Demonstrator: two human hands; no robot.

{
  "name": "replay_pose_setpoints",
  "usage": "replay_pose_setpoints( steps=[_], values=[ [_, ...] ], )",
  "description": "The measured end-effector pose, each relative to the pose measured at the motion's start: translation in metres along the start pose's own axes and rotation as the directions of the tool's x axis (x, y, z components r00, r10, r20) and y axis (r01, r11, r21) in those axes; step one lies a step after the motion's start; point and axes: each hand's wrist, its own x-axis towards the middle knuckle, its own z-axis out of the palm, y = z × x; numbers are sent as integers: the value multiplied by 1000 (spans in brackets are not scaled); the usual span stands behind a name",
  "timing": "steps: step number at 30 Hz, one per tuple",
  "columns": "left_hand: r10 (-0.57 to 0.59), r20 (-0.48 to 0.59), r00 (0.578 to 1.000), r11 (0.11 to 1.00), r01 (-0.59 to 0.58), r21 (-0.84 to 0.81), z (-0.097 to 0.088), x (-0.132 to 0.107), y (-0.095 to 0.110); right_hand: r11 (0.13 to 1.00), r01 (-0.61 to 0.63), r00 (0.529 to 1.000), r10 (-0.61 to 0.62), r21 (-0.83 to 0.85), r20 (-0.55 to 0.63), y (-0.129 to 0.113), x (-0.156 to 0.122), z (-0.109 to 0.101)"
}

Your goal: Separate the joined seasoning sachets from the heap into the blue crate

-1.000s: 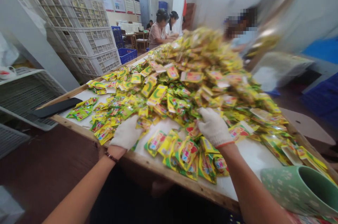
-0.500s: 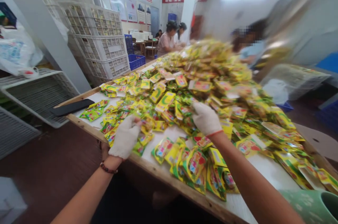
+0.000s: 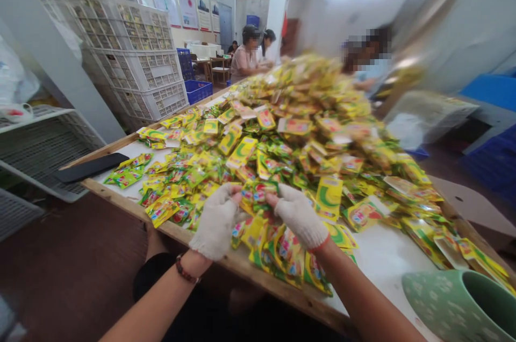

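My left hand, in a white fingerless-tipped glove, and my right hand, gloved alike, face each other over the near side of the table. Between their pinched fingertips is a small green, yellow and red snack packet. Its ends are partly covered by the fingers. Just below the hands, a row of larger yellow-green packets leans together along the table's front edge. Behind them rises a large heap of similar packets, blurred toward the top. More small packets lie spread to the left.
The wood-rimmed white table bears a dark flat phone-like object at left and a green flowered cup at near right. White crates are stacked at the left. Co-workers sit at the far side; another person is at right.
My left hand has moved right and my right hand slightly left and down, so both now meet at the small packet. The view has shifted a little, showing more of the cup.
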Motion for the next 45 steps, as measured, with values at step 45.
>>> replay_pose_setpoints(
  steps=[45],
  values=[
    [158,120,980,912,-191,363,11,14,3,981,152,979,-132,124,-155,9,-9,-42]
  ],
)
